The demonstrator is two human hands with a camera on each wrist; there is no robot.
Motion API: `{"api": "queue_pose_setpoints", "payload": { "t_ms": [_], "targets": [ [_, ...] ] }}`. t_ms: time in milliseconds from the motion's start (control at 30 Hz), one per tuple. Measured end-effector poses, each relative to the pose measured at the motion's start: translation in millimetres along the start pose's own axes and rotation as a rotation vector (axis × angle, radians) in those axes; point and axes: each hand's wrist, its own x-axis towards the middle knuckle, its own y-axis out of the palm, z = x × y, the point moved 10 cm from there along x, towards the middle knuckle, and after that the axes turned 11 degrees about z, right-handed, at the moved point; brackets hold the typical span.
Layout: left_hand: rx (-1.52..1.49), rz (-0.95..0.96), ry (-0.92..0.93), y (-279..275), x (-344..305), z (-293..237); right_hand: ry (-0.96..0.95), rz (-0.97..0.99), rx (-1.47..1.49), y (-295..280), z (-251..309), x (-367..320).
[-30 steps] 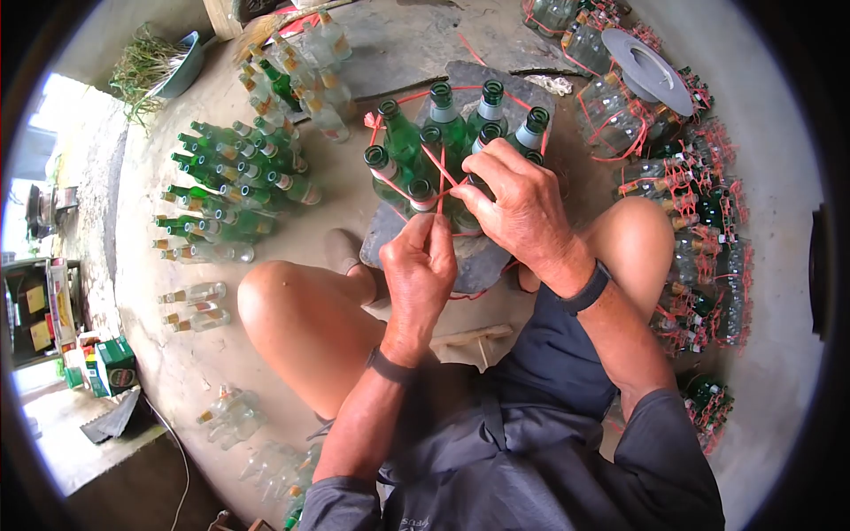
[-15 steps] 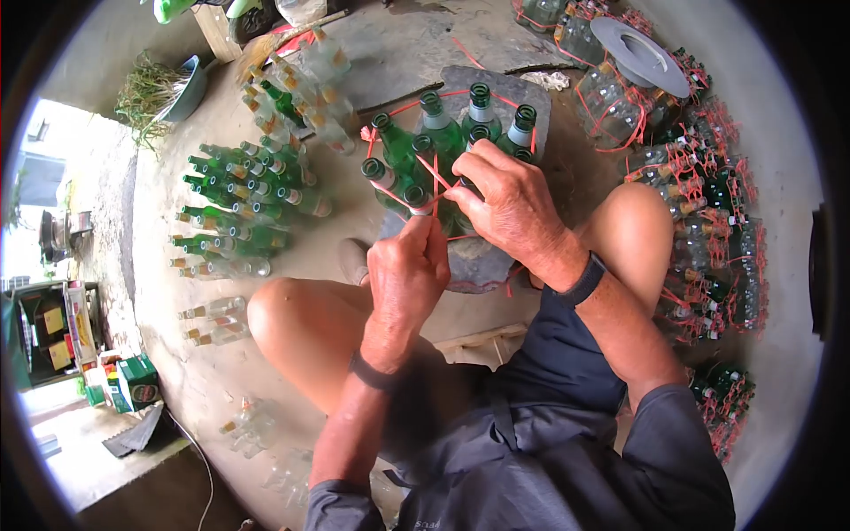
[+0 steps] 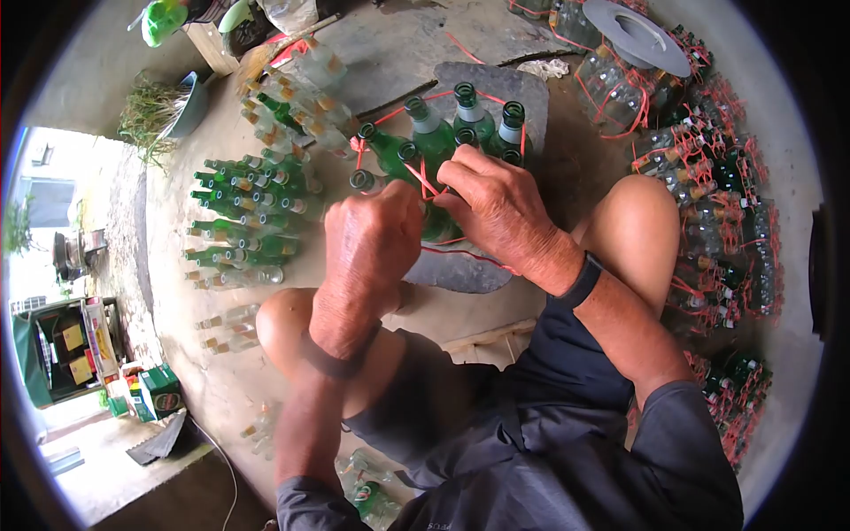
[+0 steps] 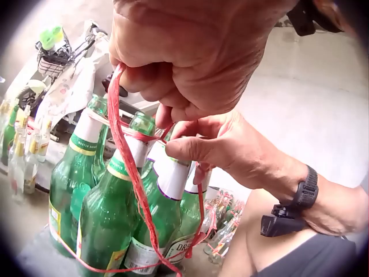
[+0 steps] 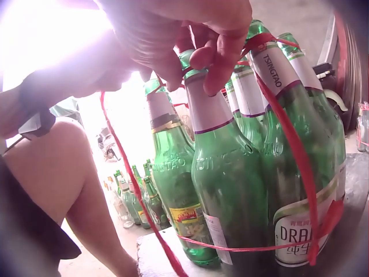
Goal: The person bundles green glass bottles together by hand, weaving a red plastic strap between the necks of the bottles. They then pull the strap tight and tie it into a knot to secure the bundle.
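Observation:
A cluster of green glass bottles (image 3: 431, 134) stands upright on a grey stone slab (image 3: 469, 273). Red plastic string (image 4: 125, 153) loops round their bodies and crosses between the necks. My left hand (image 3: 372, 243) is curled into a fist near the front bottles, and a length of the string hangs from it in the left wrist view. At the necks, my right hand (image 3: 505, 203) pinches the string between thumb and fingers, close by the left hand's fingertips. Some front necks are hidden behind the hands in the head view.
Loose green bottles (image 3: 252, 203) stand in rows on the floor to the left, with clear bottles (image 3: 310, 93) behind them. Many string-tied bundles (image 3: 708, 212) line the right wall; a grey hat (image 3: 636, 37) rests on some. A broom (image 3: 261, 62) lies at the back.
My left hand has pulled away from the string crossing, leftward and up toward the camera, drawing string with it. The right hand stays at the necks. The head view has shifted slightly.

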Motion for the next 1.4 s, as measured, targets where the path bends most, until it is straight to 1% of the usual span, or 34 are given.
{"api": "queue_pose_setpoints", "payload": {
  "t_ms": [100,200,233,300,333,367,433,467,533,567,667,733,767,833,900,967,1067,1200,1233,1333,1400],
  "targets": [
    [-0.047,0.036,0.000,-0.6,14.5,8.5,-0.001,-0.001,0.001,1.8,-1.3,-0.2],
    [-0.107,0.132,-0.108,4.8,24.5,25.7,-0.003,-0.001,0.002,1.7,-1.8,-0.8],
    [-0.109,0.136,-0.112,6.3,25.9,30.5,-0.008,0.006,0.006,1.6,-1.7,-0.8],
    [-0.223,0.156,-0.178,12.8,26.9,46.7,-0.004,0.015,0.011,2.3,-3.1,-1.6],
    [-0.249,0.200,-0.225,16.2,26.7,53.2,-0.003,0.020,0.015,3.0,-3.0,-1.8],
    [-0.250,0.203,-0.230,15.7,27.0,55.3,-0.002,0.025,0.019,2.8,-2.7,-1.9],
    [-0.372,0.246,-0.324,21.5,24.5,66.2,0.007,0.041,0.024,1.9,-2.8,-1.4],
    [-0.372,0.248,-0.327,20.1,24.3,66.9,0.008,0.043,0.027,1.7,-2.6,-1.4],
    [-0.419,0.294,-0.399,24.3,21.3,72.8,0.018,0.062,0.035,2.5,-3.2,-2.2],
    [-0.419,0.297,-0.399,25.2,19.9,73.7,0.020,0.062,0.037,1.9,-3.3,-2.8],
    [-0.381,0.247,-0.361,23.5,15.6,75.1,0.017,0.072,0.042,2.3,-4.2,-2.9],
    [-0.305,0.190,-0.307,19.5,13.2,72.0,0.003,0.069,0.067,2.5,-4.9,-3.4],
    [-0.303,0.191,-0.306,24.4,8.7,73.3,0.003,0.067,0.068,3.1,-5.4,-3.8],
    [-0.291,0.107,-0.322,24.5,-0.9,73.3,0.002,0.069,0.064,4.8,-6.0,-4.8],
    [-0.271,0.100,-0.340,26.5,-4.0,73.5,-0.002,0.067,0.069,3.5,-6.8,-4.2],
    [-0.374,0.083,-0.388,30.4,-9.4,79.9,-0.011,0.069,0.076,3.6,-4.5,-4.7],
    [-0.401,0.048,-0.411,29.4,-14.0,77.6,0.002,0.069,0.069,4.8,-5.2,-6.1],
    [-0.392,0.055,-0.413,33.6,-17.7,78.9,0.011,0.046,0.044,3.6,-4.6,-7.7],
    [-0.432,0.034,-0.417,34.0,-19.8,78.5,0.026,0.052,0.047,4.0,-6.0,-7.4],
    [-0.513,0.006,-0.430,38.0,-26.6,76.4,-0.033,-0.002,0.038,-3.8,-3.3,-2.7],
    [-0.578,-0.029,-0.436,42.6,-32.0,74.9,-0.053,0.013,0.031,-5.8,-4.5,-1.5]
  ]
}}
